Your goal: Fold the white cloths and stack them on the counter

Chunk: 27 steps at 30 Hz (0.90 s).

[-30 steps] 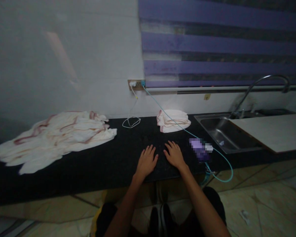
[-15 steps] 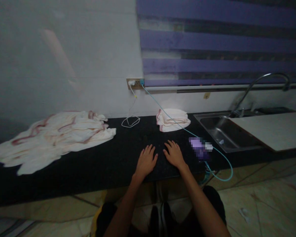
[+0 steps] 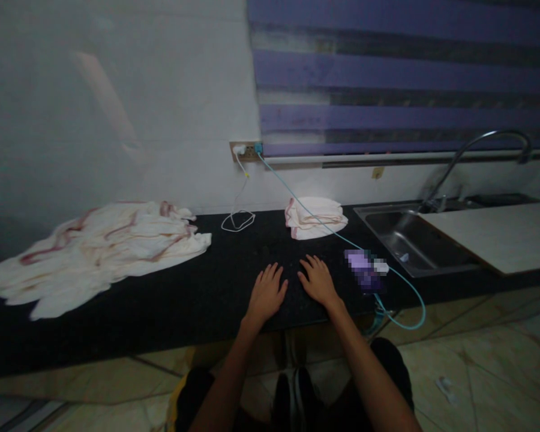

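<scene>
Presently both of my hands lie flat, palms down, on the black countertop (image 3: 216,288) just below the middle of the frame: left hand (image 3: 265,295) and right hand (image 3: 318,282) side by side, near each other but not touching, fingers spread and extended, neither one gripping anything. Nearest object to the right hand is a blurred purple item (image 3: 364,270) just beside it toward the right, with a teal cable (image 3: 405,285) running past it from the wall socket (image 3: 247,151) and looping off the counter edge. A folded white cloth with a reddish border (image 3: 315,218) sits beyond my hands, toward the wall, apart from both. A loose heap of similar white cloths (image 3: 99,252) spreads across the left of the frame, well apart from the left hand. A coiled white charger cable (image 3: 238,221) lies on the counter below the socket. Steel sink (image 3: 409,240) and curved faucet (image 3: 481,150) occupy the right, with a pale board (image 3: 499,234) laid over part of the basin. Judgement: this reads as a rest point between cloths, one folded piece set down and nothing in hand. Judgement: a next pick from the heap would call for a long reach to the left, since it lies outside easy range.
</scene>
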### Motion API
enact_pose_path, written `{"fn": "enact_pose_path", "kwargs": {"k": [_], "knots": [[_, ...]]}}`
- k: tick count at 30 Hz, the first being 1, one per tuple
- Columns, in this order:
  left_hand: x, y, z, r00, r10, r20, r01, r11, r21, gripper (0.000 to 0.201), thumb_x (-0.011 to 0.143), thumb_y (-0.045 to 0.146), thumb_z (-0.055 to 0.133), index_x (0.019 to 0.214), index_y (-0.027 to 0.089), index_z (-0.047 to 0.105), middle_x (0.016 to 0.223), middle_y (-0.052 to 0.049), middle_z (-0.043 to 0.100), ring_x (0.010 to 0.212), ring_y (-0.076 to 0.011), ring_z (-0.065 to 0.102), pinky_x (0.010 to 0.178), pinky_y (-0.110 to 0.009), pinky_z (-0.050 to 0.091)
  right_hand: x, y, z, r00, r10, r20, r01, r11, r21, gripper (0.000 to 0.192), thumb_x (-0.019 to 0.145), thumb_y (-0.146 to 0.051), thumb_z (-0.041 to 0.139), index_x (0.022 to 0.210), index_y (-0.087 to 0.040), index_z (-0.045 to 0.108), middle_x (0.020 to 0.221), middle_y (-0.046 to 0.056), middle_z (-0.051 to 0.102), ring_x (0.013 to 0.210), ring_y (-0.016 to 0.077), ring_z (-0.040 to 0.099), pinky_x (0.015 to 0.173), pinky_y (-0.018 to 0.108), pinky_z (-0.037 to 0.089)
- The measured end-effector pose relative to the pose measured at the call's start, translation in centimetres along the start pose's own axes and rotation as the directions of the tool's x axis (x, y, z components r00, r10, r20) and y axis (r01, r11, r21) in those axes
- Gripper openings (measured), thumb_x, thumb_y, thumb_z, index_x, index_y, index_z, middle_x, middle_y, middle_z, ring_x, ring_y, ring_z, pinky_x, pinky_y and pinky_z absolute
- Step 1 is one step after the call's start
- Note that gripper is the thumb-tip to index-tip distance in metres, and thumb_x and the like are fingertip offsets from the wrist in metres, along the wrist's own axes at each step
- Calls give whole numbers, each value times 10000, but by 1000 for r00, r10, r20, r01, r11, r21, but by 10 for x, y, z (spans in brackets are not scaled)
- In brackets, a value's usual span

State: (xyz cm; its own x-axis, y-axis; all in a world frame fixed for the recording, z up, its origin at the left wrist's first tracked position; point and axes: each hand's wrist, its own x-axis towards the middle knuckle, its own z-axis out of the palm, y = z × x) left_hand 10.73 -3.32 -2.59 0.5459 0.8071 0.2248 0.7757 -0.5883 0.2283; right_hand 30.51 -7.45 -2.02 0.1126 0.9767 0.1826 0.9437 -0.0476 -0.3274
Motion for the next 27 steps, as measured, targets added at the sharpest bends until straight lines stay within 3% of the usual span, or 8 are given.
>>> {"fn": "enact_pose_path", "kwargs": {"k": [12, 17, 20, 23, 27], "knots": [[-1, -3, 4, 1000, 24, -6, -24, 1000, 2, 590, 1072, 420, 300, 1555, 124, 466, 1660, -117, 417, 1550, -309, 354, 1274, -507, 310, 1, 0, 0, 1000, 3, 11, -3, 1000, -5, 524, 1059, -397, 434, 1523, -183, 549, 1646, 124, 436, 1565, 328, 300, 1244, 507, 270], [1, -2, 1, 997, -22, -69, 15, 995, -97, 578, 1051, 418, 363, 1506, 73, 456, 1570, -192, 496, 1470, -299, 454, 1243, -478, 359, 0, 1, 1, 1000, 0, 1, 0, 1000, 3, 520, 1063, -400, 431, 1521, -184, 548, 1650, 117, 430, 1563, 320, 305, 1252, 502, 258], [2, -1, -5, 986, -95, -135, 66, 977, -202, 465, 1046, 381, 351, 1349, 90, 549, 1397, -191, 588, 1358, -282, 528, 1188, -438, 404, 0, 2, 4, 1000, -5, -2, 5, 1000, 10, 523, 1064, -408, 428, 1520, -181, 548, 1653, 96, 430, 1562, 322, 299, 1259, 502, 248], [1, 1, -11, 975, -178, -133, 140, 956, -259, 363, 1043, 365, 313, 1087, 159, 609, 1139, -156, 650, 1140, -280, 598, 1032, -421, 471, 2, 3, 6, 1000, -13, -28, 14, 999, 31, 523, 1057, -407, 435, 1502, -163, 560, 1651, 81, 435, 1549, 329, 316, 1262, 496, 251], [-4, -1, -14, 976, -213, -51, 186, 930, -316, 393, 1026, 410, 353, 725, 219, 518, 725, -33, 573, 720, -187, 556, 690, -295, 402, 5, 6, 6, 991, 20, -130, 0, 989, 151, 449, 1065, -319, 372, 1366, -131, 647, 1477, 134, 608, 1381, 264, 534, 1187, 393, 368]]}}
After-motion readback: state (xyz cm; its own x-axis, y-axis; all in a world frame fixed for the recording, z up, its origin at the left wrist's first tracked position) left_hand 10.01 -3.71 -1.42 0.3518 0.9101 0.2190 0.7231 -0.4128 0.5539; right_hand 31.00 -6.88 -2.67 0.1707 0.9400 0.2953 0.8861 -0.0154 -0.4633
